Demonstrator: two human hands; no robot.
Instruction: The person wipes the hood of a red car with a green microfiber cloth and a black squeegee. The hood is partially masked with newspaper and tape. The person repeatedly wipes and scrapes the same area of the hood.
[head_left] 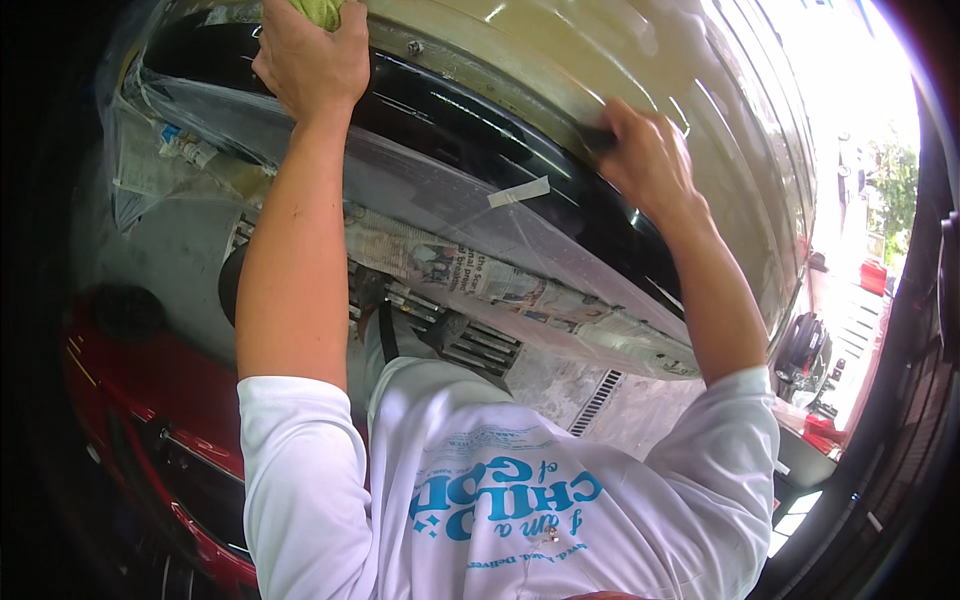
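Observation:
My left hand point(315, 65) is closed around a yellow-green cloth point(322, 10) at the top edge of the view, above a glossy black panel point(450, 122). Farther right, my right hand point(650, 165) is closed on a small dark object point(597, 138); its kind is hidden by the fingers and some blur. That hand is at the seam where the black panel meets a shiny tan car body panel point(570, 60). A small bolt-like fitting point(415, 47) shows on the tan edge between my hands.
Clear plastic film point(420, 180) hangs below the black panel, with a strip of pale tape point(519, 192) on it. Newspaper sheets point(480, 270) cover the area beneath. A floor grate point(480, 345) lies below, and a red car point(150, 430) stands at lower left.

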